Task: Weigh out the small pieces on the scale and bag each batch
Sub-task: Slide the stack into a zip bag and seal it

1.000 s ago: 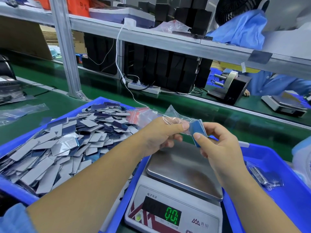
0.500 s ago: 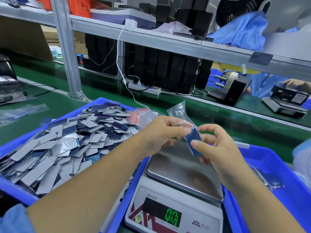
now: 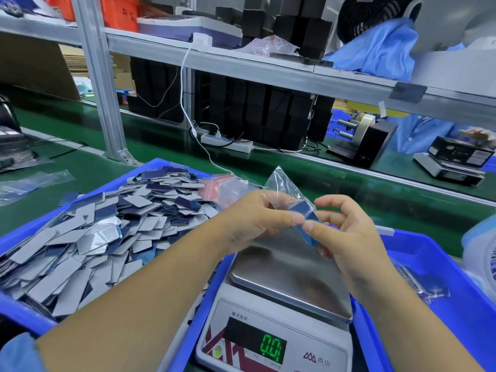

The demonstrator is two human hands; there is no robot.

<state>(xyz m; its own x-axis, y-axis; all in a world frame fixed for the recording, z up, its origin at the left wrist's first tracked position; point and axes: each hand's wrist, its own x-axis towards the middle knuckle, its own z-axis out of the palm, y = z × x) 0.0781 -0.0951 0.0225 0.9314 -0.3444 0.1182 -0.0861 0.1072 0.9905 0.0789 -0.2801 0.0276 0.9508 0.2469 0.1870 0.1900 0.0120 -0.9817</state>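
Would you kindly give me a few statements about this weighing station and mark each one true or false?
1. The scale's steel pan is bare and its display shows zero. True.
2. Both hands hold the small clear bag above the pan. True: the left hand and the right hand pinch it.
3. The bag is empty. False: blue pieces sit in it.
4. The loose pieces lie heaped in the right tray. False: they fill the blue tray left of the scale.

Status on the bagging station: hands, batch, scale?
Left hand and right hand both pinch the clear bag, blue pieces inside. Scale pan bare, reads 0.0. Nothing in the way.
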